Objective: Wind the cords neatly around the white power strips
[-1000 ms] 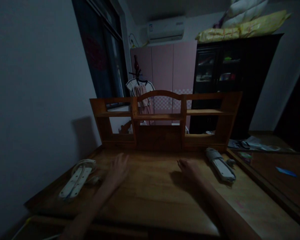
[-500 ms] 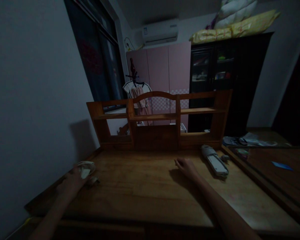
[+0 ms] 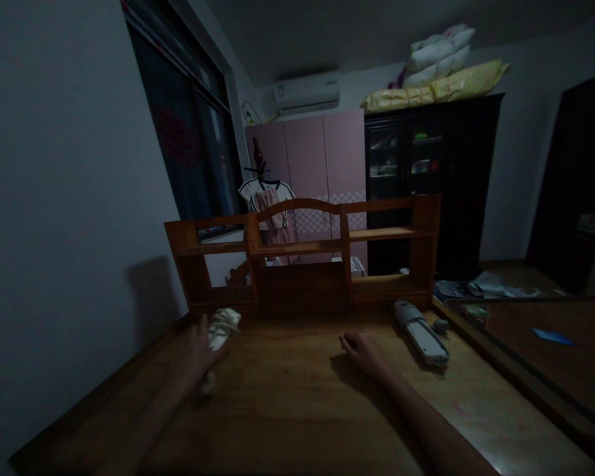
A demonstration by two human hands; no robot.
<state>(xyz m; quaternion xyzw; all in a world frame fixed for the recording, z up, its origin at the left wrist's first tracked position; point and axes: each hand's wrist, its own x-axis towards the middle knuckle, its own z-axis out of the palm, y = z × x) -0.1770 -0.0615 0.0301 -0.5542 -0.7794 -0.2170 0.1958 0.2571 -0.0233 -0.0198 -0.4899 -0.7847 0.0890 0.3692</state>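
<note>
My left hand, somewhat blurred, grips a white power strip with its pale cord wound round one end. The strip is tilted up off the desk at the left, and its plug hangs below my hand. Curled into a loose fist, my right hand rests on the wooden desk near the middle, with nothing seen in it. To its right lies a second power strip, greyish white, its cord wrapped round the far end and its plug beside it.
A wooden shelf rack stands along the desk's far edge. The wall closes off the left side. Beyond the desk's right edge is a brown surface with a blue card on it. Wardrobes stand farther back.
My left hand has moved right and away from me, raising the power strip from the desk's left edge. The right hand stays in a fist on the desk. The camera view has shifted slightly.
</note>
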